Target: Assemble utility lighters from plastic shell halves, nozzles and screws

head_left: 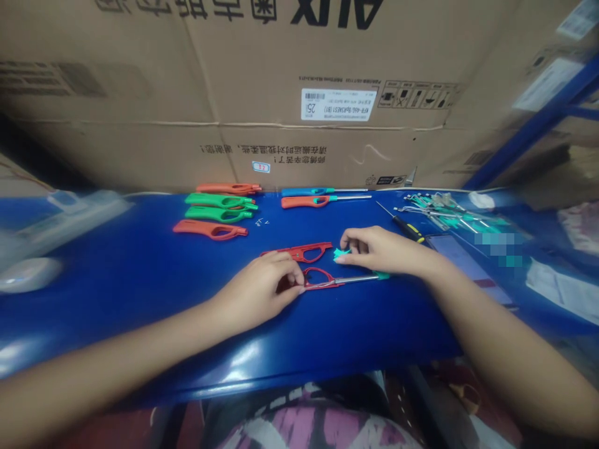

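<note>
Near the front middle of the blue table, my left hand (271, 284) is closed on the handle end of a red lighter half-shell (322, 277). A metal tube (358, 279) runs rightward out of that half-shell, with a teal piece at its far end. Just behind it lies a second red half-shell (311, 251), its left end partly covered by my left hand. My right hand (367, 247) pinches a small teal plastic piece (341, 253) above the right end of the shells. My left fingers hide the end of the gripped handle.
Green lighter shells (219, 214) and orange ones (210, 230) lie at back left. Two assembled lighters (306, 201) rest at back centre. On the right are a screwdriver (407, 228), a phone (468, 265) and a teal-and-metal parts pile (449, 212). A cardboard box wall (262, 93) stands behind.
</note>
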Available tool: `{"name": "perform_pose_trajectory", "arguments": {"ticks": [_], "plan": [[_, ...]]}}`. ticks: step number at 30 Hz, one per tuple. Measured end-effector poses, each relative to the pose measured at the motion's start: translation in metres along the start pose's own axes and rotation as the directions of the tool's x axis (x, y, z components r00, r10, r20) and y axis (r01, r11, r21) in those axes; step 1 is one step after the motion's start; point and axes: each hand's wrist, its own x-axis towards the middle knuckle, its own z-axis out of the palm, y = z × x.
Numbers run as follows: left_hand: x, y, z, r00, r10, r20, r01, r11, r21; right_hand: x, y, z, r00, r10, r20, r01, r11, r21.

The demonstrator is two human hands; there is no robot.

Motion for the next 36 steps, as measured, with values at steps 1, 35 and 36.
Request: {"name": "perform_pose_trajectory", "arguments": {"ticks": [1,35,36], "plan": [[0.000,0.000,-0.001,1.000,-0.012,0.006,0.012,1.000,-0.011,-0.001,0.004,-0.002,0.999,-0.039,0.034,0.040,0.999,-0.010],[-0.008,-0.009,0.020,0.973,0.050,-0.226,-0.078,0.990,-0.118,-0.009,-0.030,0.018,0.968,-0.050,0.248,-0.060,0.908,0.414],[-0.008,-0.009,0.020,0.972,0.055,-0.227,-0.084,0.989,-0.119,-0.009,-0.031,0.018,0.969,-0.045,0.244,-0.061,0.909,0.412]]}}
